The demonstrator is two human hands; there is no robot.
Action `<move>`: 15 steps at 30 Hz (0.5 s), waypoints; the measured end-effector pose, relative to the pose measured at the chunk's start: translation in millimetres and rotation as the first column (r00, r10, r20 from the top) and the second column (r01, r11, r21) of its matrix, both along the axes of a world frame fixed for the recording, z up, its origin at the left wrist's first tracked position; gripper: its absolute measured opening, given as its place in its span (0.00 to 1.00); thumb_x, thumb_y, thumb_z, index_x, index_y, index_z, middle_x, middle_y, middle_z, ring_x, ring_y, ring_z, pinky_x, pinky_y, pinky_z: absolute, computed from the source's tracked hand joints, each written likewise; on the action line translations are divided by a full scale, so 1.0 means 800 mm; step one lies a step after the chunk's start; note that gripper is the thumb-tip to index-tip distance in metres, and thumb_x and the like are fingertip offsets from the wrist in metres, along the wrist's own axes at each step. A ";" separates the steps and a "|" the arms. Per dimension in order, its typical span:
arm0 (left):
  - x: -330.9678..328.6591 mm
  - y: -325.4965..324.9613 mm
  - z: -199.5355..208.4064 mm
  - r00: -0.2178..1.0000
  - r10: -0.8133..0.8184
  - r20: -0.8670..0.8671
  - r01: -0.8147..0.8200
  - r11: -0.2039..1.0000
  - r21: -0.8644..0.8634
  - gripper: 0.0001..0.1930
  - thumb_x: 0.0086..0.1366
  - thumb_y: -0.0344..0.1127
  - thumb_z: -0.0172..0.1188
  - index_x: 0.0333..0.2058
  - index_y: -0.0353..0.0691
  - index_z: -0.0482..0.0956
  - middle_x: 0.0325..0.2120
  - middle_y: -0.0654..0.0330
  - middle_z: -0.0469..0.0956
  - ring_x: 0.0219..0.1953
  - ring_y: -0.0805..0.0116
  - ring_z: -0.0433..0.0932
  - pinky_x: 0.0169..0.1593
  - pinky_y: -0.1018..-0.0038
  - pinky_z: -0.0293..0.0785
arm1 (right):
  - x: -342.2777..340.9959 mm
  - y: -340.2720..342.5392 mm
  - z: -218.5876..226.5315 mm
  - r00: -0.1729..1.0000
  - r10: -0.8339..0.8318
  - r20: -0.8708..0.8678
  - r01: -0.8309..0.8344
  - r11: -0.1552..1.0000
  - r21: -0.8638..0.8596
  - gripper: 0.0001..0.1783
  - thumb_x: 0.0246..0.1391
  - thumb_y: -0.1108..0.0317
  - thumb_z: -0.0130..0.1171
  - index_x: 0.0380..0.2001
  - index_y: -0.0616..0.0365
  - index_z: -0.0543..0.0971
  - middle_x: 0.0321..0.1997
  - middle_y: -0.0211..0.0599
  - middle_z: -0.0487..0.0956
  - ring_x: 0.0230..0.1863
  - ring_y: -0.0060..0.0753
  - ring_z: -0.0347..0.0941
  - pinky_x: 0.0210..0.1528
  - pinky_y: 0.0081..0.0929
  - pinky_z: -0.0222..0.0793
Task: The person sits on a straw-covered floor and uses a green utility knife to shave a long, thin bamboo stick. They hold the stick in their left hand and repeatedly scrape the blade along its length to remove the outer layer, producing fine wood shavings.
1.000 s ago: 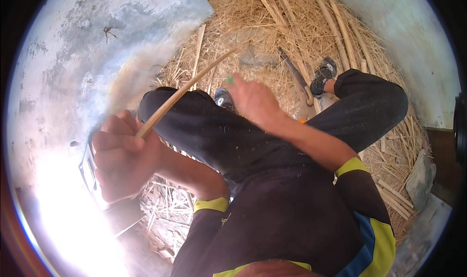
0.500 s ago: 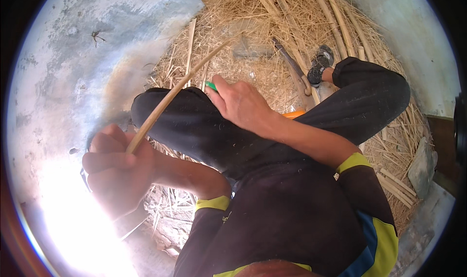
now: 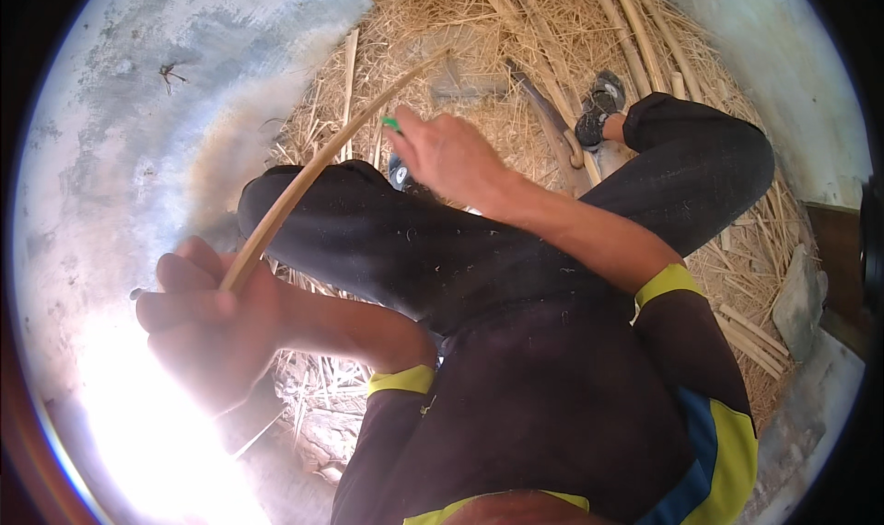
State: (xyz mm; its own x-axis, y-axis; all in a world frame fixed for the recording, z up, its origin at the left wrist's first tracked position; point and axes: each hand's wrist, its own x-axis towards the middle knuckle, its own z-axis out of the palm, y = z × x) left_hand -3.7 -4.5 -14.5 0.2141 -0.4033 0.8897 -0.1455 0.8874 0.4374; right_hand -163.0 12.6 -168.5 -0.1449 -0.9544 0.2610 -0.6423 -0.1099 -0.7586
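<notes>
- Green shows only as a small piece at the thumb and forefinger of the right hand (image 3: 451, 157); the rest of this green object (image 3: 391, 122) is covered by the hand, so its kind cannot be told.
- Glare (image 3: 138, 442) washes out the lower left, blurring the outer edge of the left hand (image 3: 216, 332) and whatever lies behind it.
- One shoe (image 3: 399, 175) is mostly hidden behind the right hand and the black trousers (image 3: 368, 226); the other shoe (image 3: 600, 109) shows more fully, near a dark, curved stick (image 3: 543, 104).
- Pale poles (image 3: 635, 41) on the straw (image 3: 419, 28) run out of view at the top.
- The left hand is curled tightly around the lower end of a long, bent wooden strip (image 3: 308, 175), whose lowest end disappears inside the fist.
- From there the strip slants up across the person's left knee, its thin tip above the straw.
- The right hand's fingers are closed on the green object, just beside the strip's upper half; whether the two touch cannot be told.
</notes>
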 end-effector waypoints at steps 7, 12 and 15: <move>0.026 0.000 0.024 0.965 -0.072 -0.252 0.101 0.989 0.103 0.17 0.48 0.43 0.39 0.07 0.51 0.44 0.07 0.67 0.49 0.11 0.78 0.42 0.14 0.79 0.37 | 0.024 -0.010 0.010 0.993 0.038 -0.112 -0.050 0.993 -0.103 0.11 0.58 0.64 0.50 0.31 0.63 0.68 0.12 0.50 0.72 0.16 0.55 0.72 0.17 0.43 0.69; 0.009 -0.001 0.012 0.943 -0.091 -0.319 0.139 0.981 0.131 0.18 0.49 0.44 0.40 0.07 0.50 0.46 0.07 0.66 0.50 0.11 0.76 0.44 0.16 0.79 0.38 | -0.004 -0.024 -0.038 0.982 -0.014 -0.186 0.008 0.999 -0.034 0.12 0.59 0.62 0.47 0.33 0.62 0.68 0.14 0.52 0.73 0.18 0.57 0.73 0.21 0.48 0.69; 0.022 -0.010 0.010 0.872 -0.292 -0.393 0.325 0.946 0.018 0.18 0.51 0.40 0.41 0.07 0.45 0.53 0.07 0.62 0.53 0.10 0.79 0.43 0.14 0.80 0.37 | 0.000 -0.024 -0.039 0.986 -0.044 -0.162 0.038 0.998 -0.041 0.13 0.59 0.61 0.47 0.33 0.62 0.68 0.14 0.53 0.73 0.20 0.58 0.73 0.23 0.49 0.69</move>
